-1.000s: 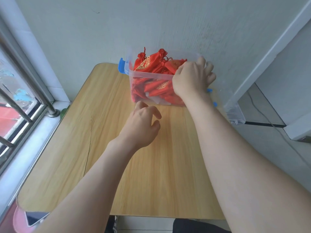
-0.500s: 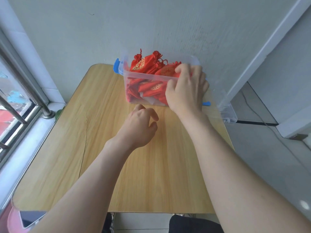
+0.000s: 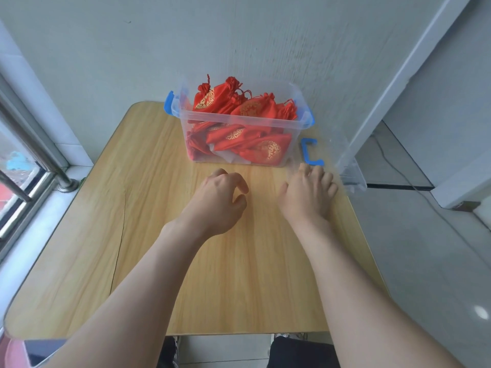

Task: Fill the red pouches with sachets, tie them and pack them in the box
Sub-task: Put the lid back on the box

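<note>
Your left hand (image 3: pixel 221 200) and right hand (image 3: pixel 308 193) lie loose, empty; heaped pouches (image 3: pixel 239 107) could stop the lid (image 3: pixel 350 171) seating.

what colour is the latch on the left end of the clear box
Blue. The latch on the box shows best in the head view.

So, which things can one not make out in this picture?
Head view only.
What fills the red pouches: hidden by cloth.
Right hand fingers: motion-blurred, table contact unclear.
Dark object bottom left: cut by the frame edge.
Clear lid: outline faint, transparent.
</note>
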Motion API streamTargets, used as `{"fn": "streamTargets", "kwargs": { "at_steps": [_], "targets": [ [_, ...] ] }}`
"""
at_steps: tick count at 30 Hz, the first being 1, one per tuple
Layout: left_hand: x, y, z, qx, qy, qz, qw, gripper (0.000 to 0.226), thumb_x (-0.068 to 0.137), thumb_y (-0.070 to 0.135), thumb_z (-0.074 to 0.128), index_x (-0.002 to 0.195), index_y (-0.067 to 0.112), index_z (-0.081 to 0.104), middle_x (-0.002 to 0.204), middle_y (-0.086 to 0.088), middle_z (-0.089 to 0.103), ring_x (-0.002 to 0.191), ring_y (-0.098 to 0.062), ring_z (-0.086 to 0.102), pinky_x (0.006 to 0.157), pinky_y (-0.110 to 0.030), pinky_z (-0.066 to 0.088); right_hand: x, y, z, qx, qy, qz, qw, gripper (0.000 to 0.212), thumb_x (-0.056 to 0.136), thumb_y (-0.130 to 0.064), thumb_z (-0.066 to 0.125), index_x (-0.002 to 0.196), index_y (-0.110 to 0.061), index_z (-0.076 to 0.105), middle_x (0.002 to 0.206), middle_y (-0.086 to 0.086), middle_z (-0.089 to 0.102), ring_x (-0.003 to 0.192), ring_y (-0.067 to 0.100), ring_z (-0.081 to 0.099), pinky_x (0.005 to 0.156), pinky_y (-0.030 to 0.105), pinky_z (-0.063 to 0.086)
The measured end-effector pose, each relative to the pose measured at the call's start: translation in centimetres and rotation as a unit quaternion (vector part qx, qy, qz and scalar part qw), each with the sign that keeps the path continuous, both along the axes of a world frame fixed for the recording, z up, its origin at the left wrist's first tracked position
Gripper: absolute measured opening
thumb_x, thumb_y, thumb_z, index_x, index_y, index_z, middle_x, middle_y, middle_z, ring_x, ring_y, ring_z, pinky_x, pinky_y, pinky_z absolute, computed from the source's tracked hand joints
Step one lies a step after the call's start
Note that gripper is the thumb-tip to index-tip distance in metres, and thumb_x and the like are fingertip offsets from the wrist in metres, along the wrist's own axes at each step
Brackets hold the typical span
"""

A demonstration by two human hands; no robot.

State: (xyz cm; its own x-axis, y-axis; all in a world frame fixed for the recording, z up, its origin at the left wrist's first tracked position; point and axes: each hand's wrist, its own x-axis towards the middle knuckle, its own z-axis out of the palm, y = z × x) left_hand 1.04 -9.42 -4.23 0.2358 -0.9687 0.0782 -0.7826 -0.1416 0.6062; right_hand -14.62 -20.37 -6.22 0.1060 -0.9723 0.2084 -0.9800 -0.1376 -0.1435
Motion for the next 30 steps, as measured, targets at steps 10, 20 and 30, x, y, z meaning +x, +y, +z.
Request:
{"fn": "streamTargets", "kwargs": {
  "at_steps": [10,20,30],
  "targets": [
    [-0.5,-0.1,0.2,0.0,0.008,0.0,1.0,0.025,0.098,0.021,0.061,0.121,0.023,0.072,0.118,-0.001,0.056,0.106,-0.021,0.062,0.087,-0.029,0.042,-0.9,-0.1,1.4,-0.063,-0.126,-0.016,0.99,0.033,0.106,-0.033,0.059,0.122,-0.004,0.061,0.129,0.016,0.059,0.125,0.038,0.051,0.097,0.048,0.043],
    [-2.8,-0.2,1.6,-0.101,0.061,-0.014,0.993,0.02,0.098,0.018,0.06,0.112,0.023,0.073,0.113,0.007,0.069,0.096,-0.004,0.064,0.08,-0.009,0.043,-1.4,1.7,3.0,-0.196,-0.344,-0.09,0.914,0.021,0.104,-0.018,0.06,0.117,-0.003,0.054,0.124,0.021,0.053,0.117,0.042,0.048,0.091,0.051,0.042],
    [-3.6,-0.3,5.5,-0.245,0.418,0.049,0.873,0.07,0.107,0.043,0.06,0.164,0.018,0.026,0.135,-0.004,0.071,0.11,-0.018,0.076,0.098,-0.046,0.061,-1.4,4.8,3.7,-0.273,-0.322,0.176,0.889,0.024,0.098,0.007,0.058,0.122,0.001,0.056,0.126,0.015,0.049,0.114,0.031,0.048,0.104,0.04,0.042]
  ]
}}
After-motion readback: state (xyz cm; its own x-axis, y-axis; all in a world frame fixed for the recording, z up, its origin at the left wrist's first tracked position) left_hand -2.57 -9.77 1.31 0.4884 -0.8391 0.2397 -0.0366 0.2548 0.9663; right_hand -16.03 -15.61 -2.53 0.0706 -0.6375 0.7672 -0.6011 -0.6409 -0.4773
